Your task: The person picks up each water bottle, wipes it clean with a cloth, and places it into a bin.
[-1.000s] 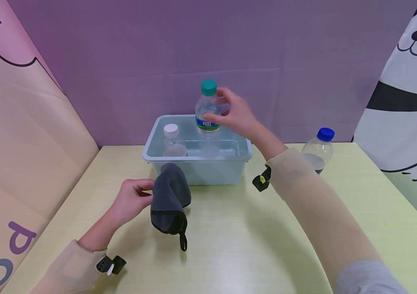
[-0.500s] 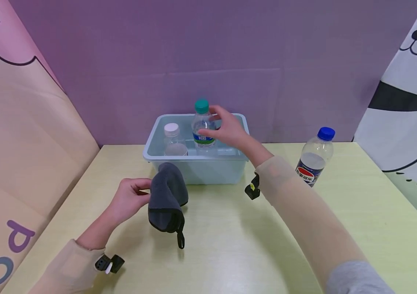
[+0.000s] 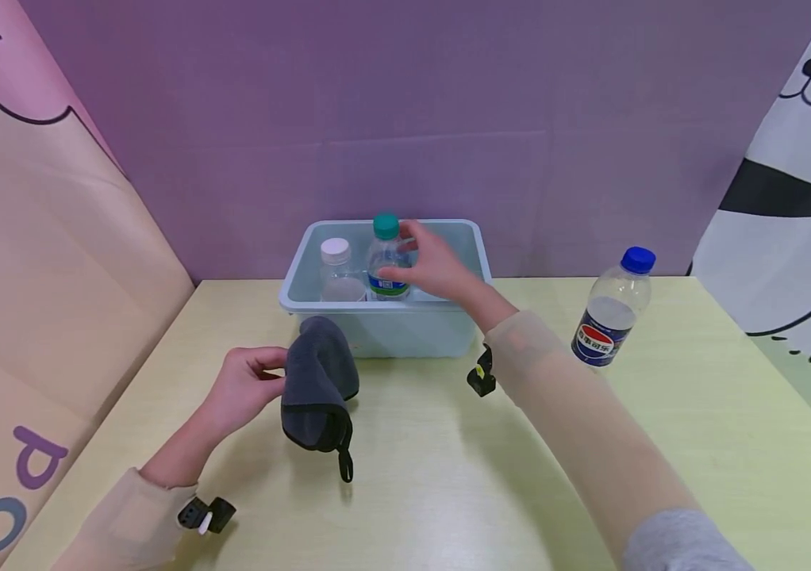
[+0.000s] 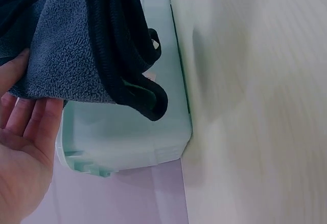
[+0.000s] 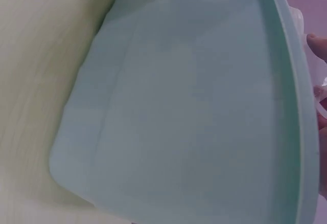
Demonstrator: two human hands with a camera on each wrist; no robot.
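Note:
My left hand [image 3: 243, 390] pinches a folded dark grey towel [image 3: 320, 385] with black edging and a hanging loop, held up over the table in front of the bin. In the left wrist view the thumb lies on the near side of the towel [image 4: 66, 45] and the fingers behind it. My right hand [image 3: 432, 263] grips a clear plastic bottle [image 3: 387, 258] with a green cap and blue-green label. That bottle is upright inside the light blue plastic bin [image 3: 391, 333], its base hidden by the front wall. Beside it in the bin stands a white-capped bottle [image 3: 340, 277].
A blue-capped bottle [image 3: 605, 313] with a dark blue and red label stands on the light wooden table [image 3: 448, 476], right of the bin. A purple cloth backdrop [image 3: 405, 103] rises right behind the bin. Printed cloth panels border the left and right sides.
My right hand has lowered the green-capped bottle into the bin and shifted it left, close to the white-capped bottle. My left hand and the towel have drifted slightly left.

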